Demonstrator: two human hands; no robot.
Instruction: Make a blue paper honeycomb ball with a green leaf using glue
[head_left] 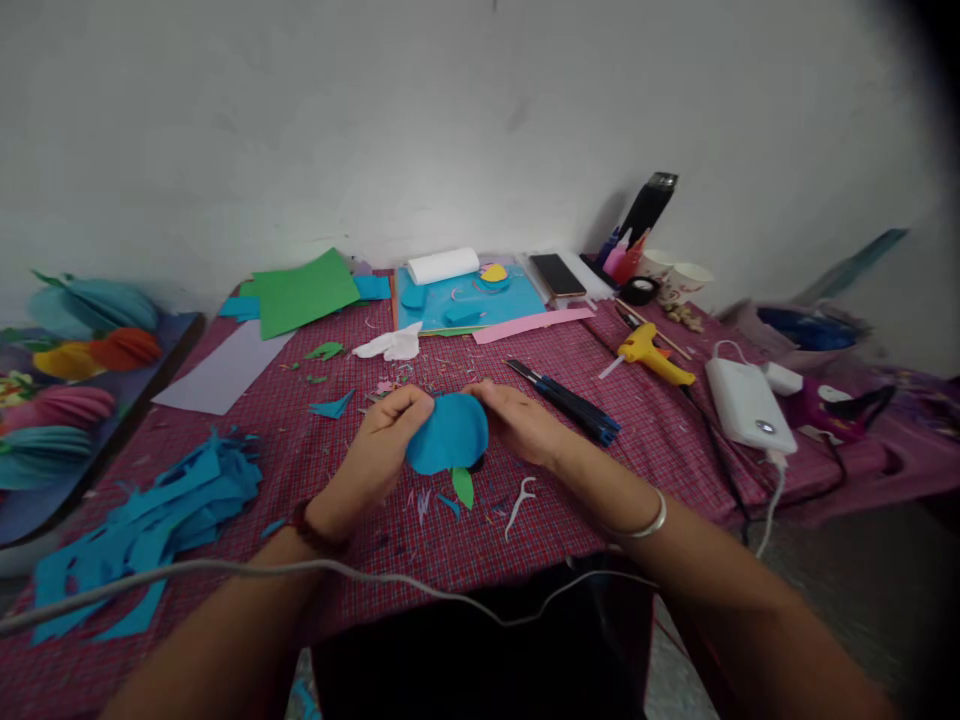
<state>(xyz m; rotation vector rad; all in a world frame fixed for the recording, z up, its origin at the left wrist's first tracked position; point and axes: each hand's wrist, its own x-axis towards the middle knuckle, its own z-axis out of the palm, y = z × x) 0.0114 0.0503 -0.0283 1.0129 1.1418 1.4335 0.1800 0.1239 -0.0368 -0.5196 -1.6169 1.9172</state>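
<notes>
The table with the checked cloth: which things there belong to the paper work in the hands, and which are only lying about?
Seem to belong:
- rounded blue paper, between left hand and right hand
- blue paper scraps
- green paper sheet
- yellow glue gun

Probably just lying about:
- smartphone
- paper cups
- black flask

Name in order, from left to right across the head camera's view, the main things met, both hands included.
Pile of blue offcuts → left hand → blue paper piece → right hand → yellow glue gun → white box.
</notes>
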